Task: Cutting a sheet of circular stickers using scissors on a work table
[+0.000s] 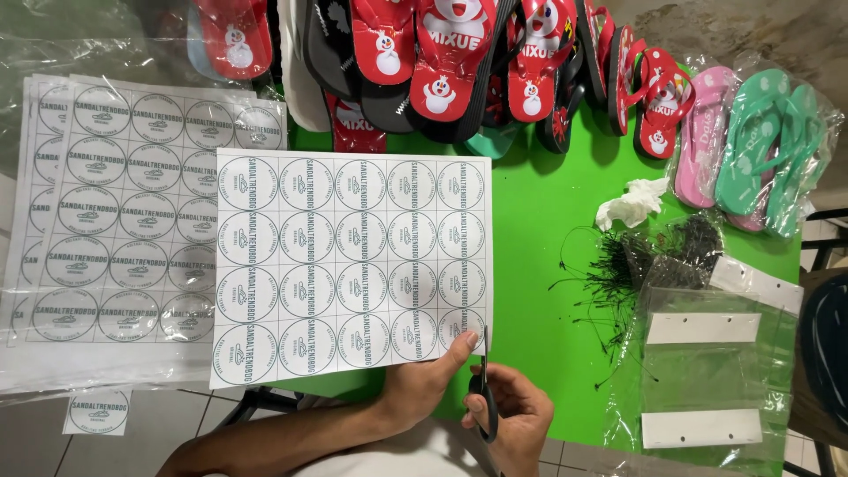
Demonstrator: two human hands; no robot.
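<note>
Nearest the viewer, at the bottom edge, two bare hands work together. The left hand (428, 375) pinches the bottom right corner of a white sheet of round labels (352, 265), thumb on top, fingers closed on the paper. The right hand (512, 415) is wrapped shut around the handles of black scissors (483, 389), whose blade points up along the sheet's right edge.

The sheet lies over the left part of a bright green table (539, 265). Left of the sheet, a stack of similar label sheets (115, 221) rests under clear plastic, with one cut label (97, 412) below it. Beyond the sheet, red and black sandals (442, 62) are heaped; pink and teal bagged sandals (751, 146) sit far right. Right of the sheet lie crumpled tissue (632, 203), black ties (618, 265) and clear bags (707, 371). Pale tiled floor (168, 433) shows below.
</note>
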